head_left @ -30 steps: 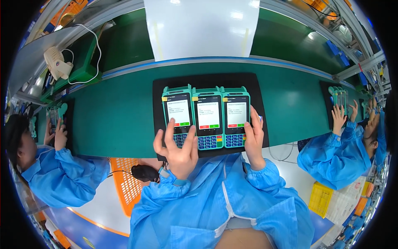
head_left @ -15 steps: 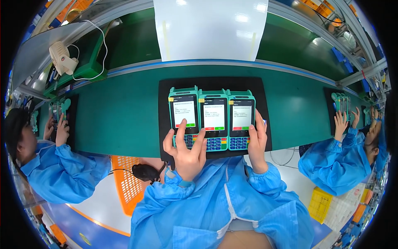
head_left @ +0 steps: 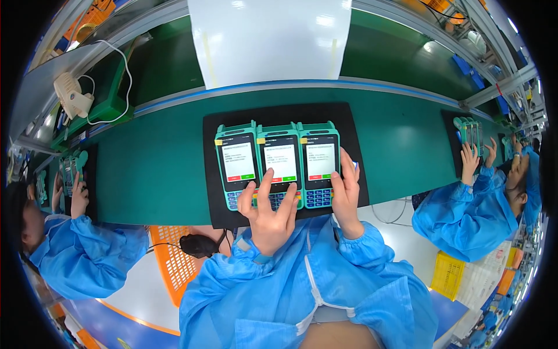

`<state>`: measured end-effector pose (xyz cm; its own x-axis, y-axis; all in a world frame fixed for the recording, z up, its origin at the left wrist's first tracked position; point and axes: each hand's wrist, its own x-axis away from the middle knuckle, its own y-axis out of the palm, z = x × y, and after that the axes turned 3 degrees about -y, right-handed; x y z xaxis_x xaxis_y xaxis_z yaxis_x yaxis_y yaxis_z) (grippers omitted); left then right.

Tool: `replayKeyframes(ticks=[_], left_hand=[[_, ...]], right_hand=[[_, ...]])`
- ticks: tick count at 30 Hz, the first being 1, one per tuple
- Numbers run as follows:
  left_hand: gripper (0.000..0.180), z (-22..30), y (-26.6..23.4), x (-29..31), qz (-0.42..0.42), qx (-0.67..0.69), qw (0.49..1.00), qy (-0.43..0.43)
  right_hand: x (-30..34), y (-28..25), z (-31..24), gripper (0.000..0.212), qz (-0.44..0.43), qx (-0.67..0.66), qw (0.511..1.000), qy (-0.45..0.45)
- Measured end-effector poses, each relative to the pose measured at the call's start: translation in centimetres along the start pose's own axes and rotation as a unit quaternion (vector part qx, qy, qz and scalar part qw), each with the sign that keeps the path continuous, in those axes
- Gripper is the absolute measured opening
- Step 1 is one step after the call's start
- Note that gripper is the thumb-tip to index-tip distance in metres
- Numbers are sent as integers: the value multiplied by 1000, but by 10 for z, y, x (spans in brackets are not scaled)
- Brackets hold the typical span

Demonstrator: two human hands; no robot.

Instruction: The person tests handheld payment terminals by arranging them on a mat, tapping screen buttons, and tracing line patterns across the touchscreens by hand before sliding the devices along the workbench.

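Note:
Three teal card payment terminals stand side by side on a black mat (head_left: 224,220): the left terminal (head_left: 236,157), the middle terminal (head_left: 279,160) and the right terminal (head_left: 321,160). Each has a lit white screen with a red and a green button, and a keypad below. My left hand (head_left: 272,224) is open over the middle terminal, fingers spread. Its index fingertip is at the lower left of that screen, and its thumb side covers part of the keypads. My right hand (head_left: 347,200) clasps the right terminal's side, thumb by the screen's lower corner, fingers along the edge.
The mat lies on a green bench (head_left: 151,174). A white board (head_left: 270,43) stands behind it, and a white fan (head_left: 72,96) at the far left. An orange basket (head_left: 171,250) is below the bench edge. Blue-sleeved co-workers handle similar terminals at both sides.
The whole view has shifted, so the bench appears farther left. My left index finger has moved from the left terminal's screen to the middle one's. My right hand stays beside the right terminal.

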<state>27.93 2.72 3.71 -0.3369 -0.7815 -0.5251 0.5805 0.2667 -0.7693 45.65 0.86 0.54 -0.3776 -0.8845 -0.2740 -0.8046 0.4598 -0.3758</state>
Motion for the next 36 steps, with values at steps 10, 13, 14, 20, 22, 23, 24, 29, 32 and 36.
replayKeyframes(ticks=[10,13,14,20,22,23,24,29,32,36], left_hand=[[23,3,6,1,-3,-10,1000,1],[21,1,4,-1,-8,-16,1000,-5],[21,1,5,-2,-6,-22,1000,-6],[21,0,9,-3,-7,-30,999,-18],[22,-2,6,-2,-6,-33,999,-21],[22,-5,2,-1,-1,-39,999,-20],[22,-8,-3,1,5,-44,999,-19],[20,-29,-23,4,59,-65,994,-67],[43,-44,-33,9,46,-40,993,-98],[92,-53,-44,18,-5,39,994,-101]], right_hand=[[-2,0,2,48,-1,6,1000,-12],[-1,0,1,48,2,8,1000,-13],[-1,-1,2,48,3,11,1000,-12],[-1,-2,5,48,-3,10,1000,-15],[-1,1,4,47,-6,7,1000,-15],[0,3,3,47,-5,8,1000,-12],[0,4,1,47,-4,9,1000,-10],[3,6,-7,48,-9,3,1000,-6],[5,4,-10,48,-11,4,1000,7],[5,4,-15,48,-11,9,1000,4]])
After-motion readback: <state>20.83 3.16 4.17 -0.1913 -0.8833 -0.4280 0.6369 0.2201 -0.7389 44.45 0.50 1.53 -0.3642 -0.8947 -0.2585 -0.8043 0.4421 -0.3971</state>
